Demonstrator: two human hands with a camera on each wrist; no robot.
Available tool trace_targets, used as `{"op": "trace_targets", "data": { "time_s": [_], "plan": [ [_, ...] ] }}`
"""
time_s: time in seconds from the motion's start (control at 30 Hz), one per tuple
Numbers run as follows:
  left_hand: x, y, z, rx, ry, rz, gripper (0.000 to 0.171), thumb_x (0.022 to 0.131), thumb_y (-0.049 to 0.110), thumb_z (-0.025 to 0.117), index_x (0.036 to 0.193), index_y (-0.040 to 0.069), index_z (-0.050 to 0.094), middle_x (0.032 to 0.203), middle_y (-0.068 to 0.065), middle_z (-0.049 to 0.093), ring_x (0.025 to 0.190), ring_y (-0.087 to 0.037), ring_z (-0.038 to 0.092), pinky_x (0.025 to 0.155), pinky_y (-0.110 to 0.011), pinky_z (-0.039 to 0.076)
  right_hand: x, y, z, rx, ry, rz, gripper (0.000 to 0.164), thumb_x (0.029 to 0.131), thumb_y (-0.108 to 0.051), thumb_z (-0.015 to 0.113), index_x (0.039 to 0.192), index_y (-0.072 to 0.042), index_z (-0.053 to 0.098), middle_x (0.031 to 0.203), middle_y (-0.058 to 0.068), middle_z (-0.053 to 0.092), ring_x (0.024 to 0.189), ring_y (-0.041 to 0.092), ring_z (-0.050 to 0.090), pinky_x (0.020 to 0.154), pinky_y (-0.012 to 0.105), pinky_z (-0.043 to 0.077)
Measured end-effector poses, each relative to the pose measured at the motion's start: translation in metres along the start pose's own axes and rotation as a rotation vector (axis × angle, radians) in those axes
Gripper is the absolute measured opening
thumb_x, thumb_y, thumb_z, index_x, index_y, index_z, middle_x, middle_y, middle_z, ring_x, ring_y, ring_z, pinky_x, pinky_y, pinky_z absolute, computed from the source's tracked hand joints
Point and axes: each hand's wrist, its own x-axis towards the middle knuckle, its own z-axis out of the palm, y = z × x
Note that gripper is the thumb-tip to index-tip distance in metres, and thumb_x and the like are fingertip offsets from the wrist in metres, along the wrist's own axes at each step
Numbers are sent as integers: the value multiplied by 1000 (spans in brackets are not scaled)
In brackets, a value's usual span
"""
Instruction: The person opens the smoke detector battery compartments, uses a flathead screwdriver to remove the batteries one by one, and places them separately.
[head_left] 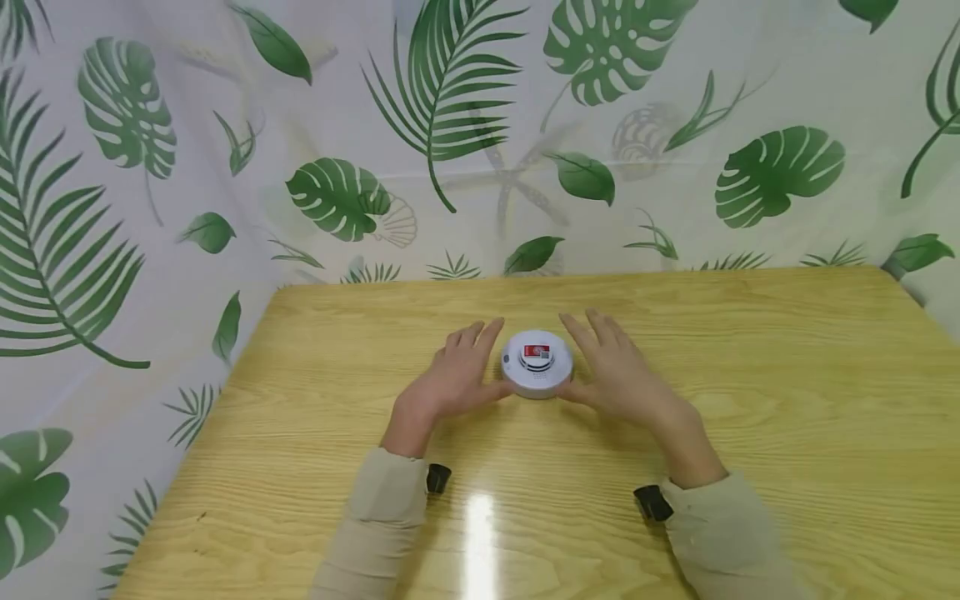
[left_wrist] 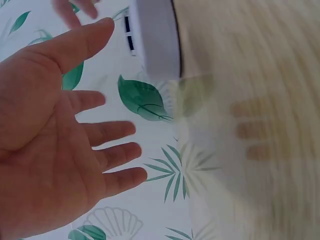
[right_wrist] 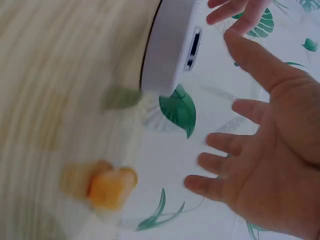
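A round white smoke detector (head_left: 537, 367) lies on the wooden table, a red label (head_left: 536, 351) on its raised centre. On its left side is my left hand (head_left: 461, 375), fingers spread forward and thumb tip right at the near rim. My right hand (head_left: 622, 375) mirrors it on the other side, its thumb also close to the near edge. In the left wrist view, the palm of the left hand (left_wrist: 60, 135) faces the detector's side wall (left_wrist: 160, 45) with straight fingers. The right wrist view likewise shows extended fingers and a bare palm beside the detector (right_wrist: 167, 50).
The yellow wood-grain table (head_left: 787, 375) is glossy, with a bright light reflection in front of the detector. Behind and to the left hangs a white cloth (head_left: 480, 233) printed with green leaves. Black straps (head_left: 654, 503) show at both sleeve cuffs.
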Motion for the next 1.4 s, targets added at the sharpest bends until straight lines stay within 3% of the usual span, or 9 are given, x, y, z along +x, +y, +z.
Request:
{"op": "trace_targets", "data": {
  "time_s": [0.2, 0.33, 0.43, 0.57, 0.83, 1.17, 1.4],
  "plan": [
    [10, 7, 5, -87, -50, 37, 82, 92, 31, 72, 157, 13, 27, 161, -14, 27, 145, -37, 26, 112, -56, 32, 14, -8, 17, 72, -114, 90, 91, 84, -12, 78, 157, -6, 24, 155, 39, 12, 137, 61, 22, 102, 74, 31],
    [15, 12, 8, -84, -115, 12, 80, 90, 24, 75, 156, 12, 32, 159, -9, 30, 141, -34, 34, 112, -47, 36, 18, -8, 25, 49, -178, 119, 92, 83, -10, 77, 156, -4, 23, 147, 37, 31, 130, 53, 39, 101, 65, 39],
    [17, 14, 11, -60, -110, 10, 79, 86, 19, 79, 152, 13, 37, 154, -8, 34, 132, -32, 44, 107, -42, 42, 18, -6, 26, 36, -156, 99, 85, 79, -9, 80, 150, -3, 34, 131, 31, 48, 119, 44, 50, 98, 58, 45],
    [19, 16, 18, -8, -76, 48, 77, 83, 18, 81, 148, 14, 40, 146, -12, 38, 118, -31, 49, 97, -40, 48, 17, -3, 25, 48, -105, 60, 72, 76, -8, 84, 136, -2, 45, 119, 26, 56, 108, 38, 54, 93, 54, 48],
    [15, 19, 22, 56, -47, 60, 75, 82, 38, 82, 143, 12, 44, 137, -10, 43, 108, -28, 52, 92, -37, 51, 10, 1, 26, 100, -65, -7, 70, 78, -9, 84, 135, 4, 46, 135, 28, 48, 123, 41, 50, 103, 54, 42],
    [1, 8, 16, -80, -102, 127, 71, 96, 38, 66, 155, 14, 34, 154, -5, 39, 136, -23, 44, 111, -37, 37, 7, 9, 17, 221, -118, -3, 68, 79, -30, 86, 131, 1, 54, 128, 18, 55, 111, 28, 54, 93, 44, 48],
    [5, 10, 7, -221, -156, 219, 60, 104, 30, 53, 155, 8, 32, 151, -9, 43, 135, -20, 44, 112, -39, 35, -2, 22, 2, 336, -128, 11, 61, 89, -38, 75, 133, 0, 57, 119, 15, 64, 99, 23, 62, 82, 37, 52]
  ]
}}
